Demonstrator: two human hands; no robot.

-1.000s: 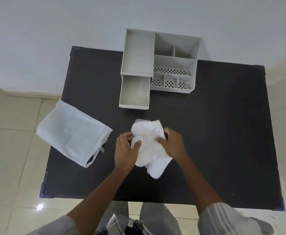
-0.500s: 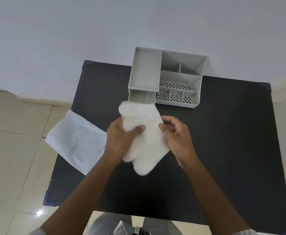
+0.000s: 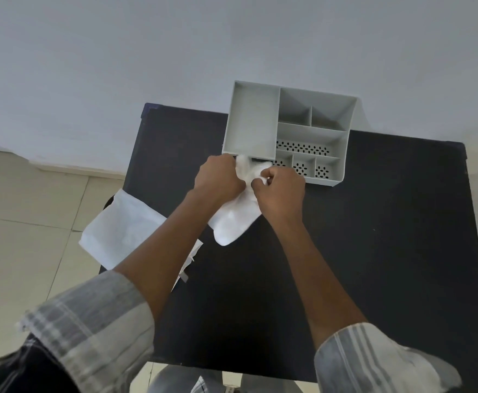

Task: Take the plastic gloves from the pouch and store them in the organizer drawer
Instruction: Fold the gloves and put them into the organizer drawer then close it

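Note:
Both hands grip a bundle of white plastic gloves [image 3: 235, 219] at the front of the grey organizer [image 3: 252, 123], which stands at the table's far edge. My left hand [image 3: 218, 177] holds the bundle's left side and my right hand [image 3: 281, 188] its right side. The bundle's top end lies over the pulled-out drawer under the organizer's left section; the drawer itself is almost hidden by my hands. The bundle's lower end trails toward me over the black table [image 3: 373, 251]. The white pouch [image 3: 118, 231] lies flat on the table's left edge, partly overhanging.
The organizer's right half has several open compartments [image 3: 311, 137], some with perforated bottoms. A white wall rises behind the table and a tiled floor [image 3: 19, 236] lies to the left. My striped sleeves fill the lower corners.
Both hands carried the glove bundle away from me, from the middle of the table up to the drawer at the organizer's front. The camera view shifted forward too.

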